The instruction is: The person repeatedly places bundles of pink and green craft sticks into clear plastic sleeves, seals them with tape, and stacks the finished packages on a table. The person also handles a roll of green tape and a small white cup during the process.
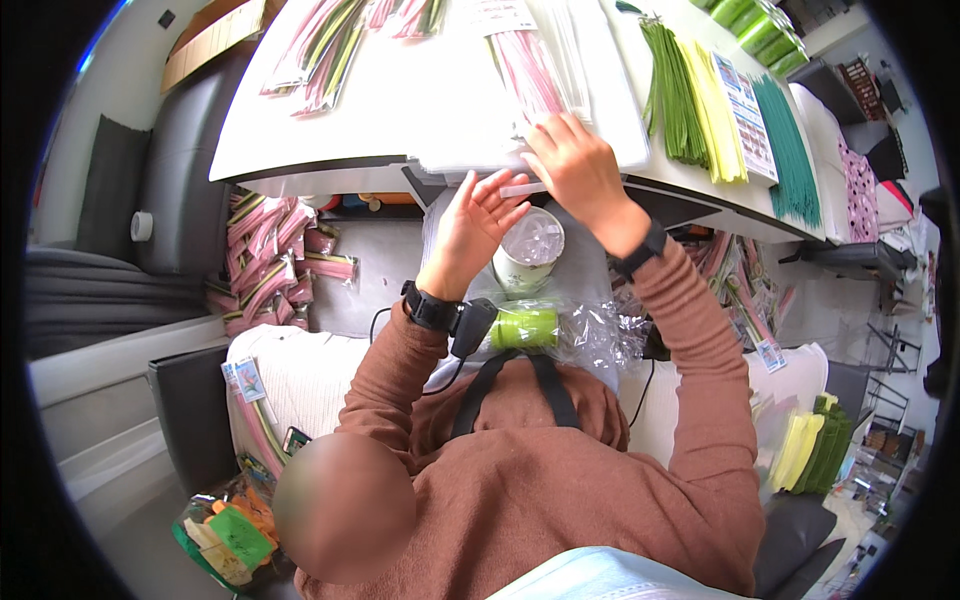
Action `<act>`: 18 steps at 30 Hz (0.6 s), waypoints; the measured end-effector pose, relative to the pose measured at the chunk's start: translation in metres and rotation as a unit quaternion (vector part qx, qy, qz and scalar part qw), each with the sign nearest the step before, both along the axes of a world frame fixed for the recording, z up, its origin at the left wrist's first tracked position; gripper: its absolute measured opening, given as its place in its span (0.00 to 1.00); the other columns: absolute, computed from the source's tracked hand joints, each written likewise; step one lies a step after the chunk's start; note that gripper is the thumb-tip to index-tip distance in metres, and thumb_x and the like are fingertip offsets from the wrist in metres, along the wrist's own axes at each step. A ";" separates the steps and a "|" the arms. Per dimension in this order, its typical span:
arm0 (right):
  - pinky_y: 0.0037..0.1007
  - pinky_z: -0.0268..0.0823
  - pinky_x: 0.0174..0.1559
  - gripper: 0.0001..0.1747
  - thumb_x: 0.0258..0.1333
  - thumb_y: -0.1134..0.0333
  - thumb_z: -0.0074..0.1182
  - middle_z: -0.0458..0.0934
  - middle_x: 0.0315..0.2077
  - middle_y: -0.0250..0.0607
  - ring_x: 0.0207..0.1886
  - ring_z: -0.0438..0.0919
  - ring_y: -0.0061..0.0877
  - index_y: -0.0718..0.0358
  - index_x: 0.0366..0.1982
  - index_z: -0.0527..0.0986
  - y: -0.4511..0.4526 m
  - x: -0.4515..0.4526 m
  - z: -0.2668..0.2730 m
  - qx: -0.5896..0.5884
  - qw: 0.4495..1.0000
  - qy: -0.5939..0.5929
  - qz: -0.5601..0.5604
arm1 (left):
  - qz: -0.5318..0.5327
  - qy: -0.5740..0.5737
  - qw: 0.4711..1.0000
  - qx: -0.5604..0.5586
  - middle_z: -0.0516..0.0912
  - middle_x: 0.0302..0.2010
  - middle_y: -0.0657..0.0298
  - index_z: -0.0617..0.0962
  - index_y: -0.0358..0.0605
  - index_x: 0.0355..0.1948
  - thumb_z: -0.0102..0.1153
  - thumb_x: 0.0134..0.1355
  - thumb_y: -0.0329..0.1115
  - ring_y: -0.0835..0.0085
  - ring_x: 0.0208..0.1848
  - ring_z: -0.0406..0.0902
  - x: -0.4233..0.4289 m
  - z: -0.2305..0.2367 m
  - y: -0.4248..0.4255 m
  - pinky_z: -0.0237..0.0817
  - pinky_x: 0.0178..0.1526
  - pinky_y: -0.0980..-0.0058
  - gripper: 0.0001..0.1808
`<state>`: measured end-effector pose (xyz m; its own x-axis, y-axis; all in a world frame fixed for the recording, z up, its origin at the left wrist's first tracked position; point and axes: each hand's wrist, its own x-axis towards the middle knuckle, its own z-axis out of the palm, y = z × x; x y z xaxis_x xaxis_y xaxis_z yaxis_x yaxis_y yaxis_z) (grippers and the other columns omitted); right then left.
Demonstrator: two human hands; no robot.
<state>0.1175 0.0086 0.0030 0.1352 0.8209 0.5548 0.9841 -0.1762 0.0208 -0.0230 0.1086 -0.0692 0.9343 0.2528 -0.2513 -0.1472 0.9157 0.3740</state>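
Note:
My left hand, palm up with fingers apart, is just off the table's front edge. A narrow translucent strip lies across or against its fingertips; whether it is gripped I cannot tell. My right hand is above the table edge, fingers bent, at the lower end of a clear bag of pink fuzzy stems. Its fingertips partly hide what they touch. Clear plastic sleeves lie under and beside that bag. Below my hands stands a white bucket with clear plastic scraps in it.
Green stems, yellow stems, printed cards and teal stems lie at the table's right. Bagged pink and green stems are at its left. Packed bundles heap on the floor. A green roll in plastic is by my lap.

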 end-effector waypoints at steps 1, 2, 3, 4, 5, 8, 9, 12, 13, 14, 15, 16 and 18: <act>0.29 0.70 0.33 0.12 0.42 0.68 0.60 0.73 0.30 0.36 0.36 0.74 0.30 0.62 0.32 0.74 -0.004 -0.007 -0.002 0.005 0.999 0.047 0.001 | 0.002 0.011 1.000 -0.002 0.71 0.56 0.46 0.66 0.30 0.57 0.38 0.68 0.47 0.56 0.59 0.68 -0.002 -0.003 -0.001 0.56 0.64 0.60 0.29; 0.31 0.70 0.33 0.11 0.46 0.66 0.59 0.74 0.29 0.36 0.33 0.76 0.32 0.61 0.32 0.74 -0.008 -0.014 -0.004 0.007 0.995 0.102 0.020 | 0.002 0.014 1.000 -0.015 0.74 0.52 0.48 0.70 0.30 0.52 0.41 0.67 0.46 0.58 0.57 0.70 -0.004 -0.006 -0.002 0.57 0.63 0.61 0.26; 0.32 0.70 0.33 0.11 0.46 0.64 0.58 0.74 0.29 0.37 0.33 0.77 0.33 0.61 0.32 0.74 -0.008 -0.017 -0.006 -0.032 0.989 0.143 0.014 | 0.004 0.017 1.000 -0.015 0.75 0.51 0.49 0.71 0.30 0.51 0.41 0.67 0.46 0.58 0.56 0.71 -0.006 -0.008 -0.003 0.58 0.63 0.61 0.25; 0.32 0.70 0.33 0.11 0.47 0.63 0.58 0.75 0.29 0.37 0.32 0.77 0.34 0.60 0.32 0.74 -0.007 -0.021 -0.008 -0.062 0.981 0.182 0.015 | 0.008 0.023 1.000 -0.013 0.76 0.50 0.49 0.72 0.31 0.49 0.41 0.67 0.45 0.59 0.55 0.71 -0.007 -0.010 -0.006 0.58 0.62 0.62 0.24; 0.33 0.70 0.32 0.11 0.47 0.62 0.57 0.75 0.29 0.38 0.31 0.77 0.34 0.60 0.33 0.74 -0.006 -0.024 -0.010 -0.090 0.970 0.224 0.017 | 0.014 0.041 0.999 -0.018 0.77 0.49 0.50 0.74 0.31 0.47 0.41 0.67 0.45 0.60 0.54 0.72 -0.008 -0.011 -0.007 0.59 0.62 0.62 0.23; 0.36 0.69 0.32 0.08 0.50 0.65 0.54 0.76 0.29 0.41 0.31 0.78 0.39 0.61 0.31 0.74 0.005 -0.023 -0.016 -0.113 0.962 0.246 0.024 | 0.025 0.017 0.999 0.015 0.79 0.46 0.53 0.76 0.33 0.44 0.41 0.67 0.43 0.63 0.52 0.74 -0.011 -0.011 -0.008 0.62 0.58 0.65 0.21; 0.36 0.69 0.32 0.07 0.50 0.66 0.53 0.76 0.28 0.41 0.31 0.77 0.40 0.61 0.30 0.73 0.008 -0.022 -0.018 -0.129 0.958 0.255 0.019 | 0.028 0.016 0.999 0.025 0.79 0.45 0.54 0.76 0.33 0.44 0.41 0.68 0.42 0.64 0.51 0.74 -0.012 -0.010 -0.008 0.63 0.57 0.65 0.21; 0.38 0.69 0.32 0.06 0.49 0.68 0.52 0.77 0.27 0.43 0.31 0.77 0.42 0.62 0.29 0.73 0.015 -0.018 -0.019 -0.175 0.946 0.270 0.028 | 0.030 0.030 0.996 0.084 0.80 0.44 0.55 0.76 0.33 0.44 0.41 0.68 0.42 0.65 0.49 0.75 -0.013 -0.007 -0.006 0.64 0.56 0.66 0.21; 0.38 0.69 0.32 0.06 0.49 0.67 0.52 0.76 0.27 0.44 0.31 0.77 0.42 0.62 0.29 0.73 0.016 -0.017 -0.019 -0.189 0.944 0.270 0.027 | 0.026 0.033 0.995 0.094 0.80 0.43 0.55 0.77 0.33 0.43 0.41 0.68 0.42 0.65 0.49 0.76 -0.014 -0.006 -0.005 0.64 0.56 0.66 0.21; 0.38 0.69 0.32 0.06 0.49 0.67 0.52 0.76 0.27 0.45 0.31 0.77 0.42 0.62 0.29 0.72 0.018 -0.016 -0.018 -0.206 0.940 0.271 0.025 | 0.023 0.031 0.994 0.105 0.80 0.43 0.55 0.77 0.33 0.43 0.40 0.68 0.42 0.65 0.48 0.76 -0.014 -0.005 -0.004 0.64 0.56 0.66 0.21; 0.39 0.69 0.32 0.07 0.48 0.67 0.53 0.76 0.26 0.45 0.31 0.77 0.43 0.62 0.28 0.72 0.019 -0.015 -0.016 -0.222 0.936 0.273 0.020 | 0.021 0.025 0.993 0.117 0.81 0.42 0.55 0.77 0.33 0.43 0.40 0.68 0.42 0.66 0.47 0.76 -0.013 -0.004 -0.003 0.64 0.56 0.66 0.21; 0.39 0.69 0.32 0.06 0.48 0.68 0.52 0.77 0.26 0.46 0.31 0.78 0.43 0.63 0.28 0.72 0.019 -0.015 -0.015 -0.219 0.940 0.259 0.031 | 0.018 0.034 0.992 0.123 0.81 0.42 0.55 0.77 0.33 0.43 0.41 0.68 0.43 0.66 0.46 0.77 -0.012 -0.003 -0.002 0.65 0.54 0.67 0.21; 0.40 0.70 0.32 0.06 0.47 0.71 0.51 0.78 0.26 0.48 0.30 0.78 0.43 0.64 0.28 0.73 0.018 -0.016 -0.013 -0.214 0.948 0.232 0.049 | 0.015 0.044 0.990 0.135 0.81 0.41 0.55 0.76 0.32 0.42 0.41 0.68 0.43 0.67 0.45 0.77 -0.010 -0.003 0.002 0.67 0.51 0.69 0.21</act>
<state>0.1012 0.0269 -0.0097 0.1956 0.9783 0.0681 0.9158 -0.1575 -0.3694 -0.0326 0.1102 -0.0723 0.9027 0.3490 -0.2518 -0.1282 0.7766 0.6168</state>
